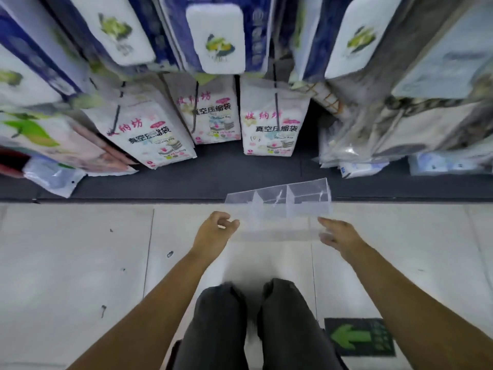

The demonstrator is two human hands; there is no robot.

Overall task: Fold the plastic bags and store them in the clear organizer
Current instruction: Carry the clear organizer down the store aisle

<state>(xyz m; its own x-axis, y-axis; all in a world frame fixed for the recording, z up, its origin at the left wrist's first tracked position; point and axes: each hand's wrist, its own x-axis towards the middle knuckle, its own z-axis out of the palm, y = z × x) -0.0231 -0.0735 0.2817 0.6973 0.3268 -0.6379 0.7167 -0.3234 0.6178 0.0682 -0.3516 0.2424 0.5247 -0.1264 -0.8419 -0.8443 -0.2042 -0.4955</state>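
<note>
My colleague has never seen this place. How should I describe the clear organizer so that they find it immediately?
Look at the white tiled floor where it meets the dark mat below the hanging packages. The clear organizer is at that border, between the person's left hand and right hand. It alone is a rigid see-through box with dividers.

**Bright flat light, motion blur, fisheye warp**

Evenly lit, apparently from overhead, shadows soft: faint smudge of shade on the floor tiles (256, 263) ahead of the trouser legs (221, 329). Washed-out whites on the hanging packages (216, 38), smeared by motion toward the top. Faint glare on the clear organizer (306, 198) walls. Strong bowing at left and right edges. Sharpest mid-frame; blur on the right hand (338, 233).
</note>
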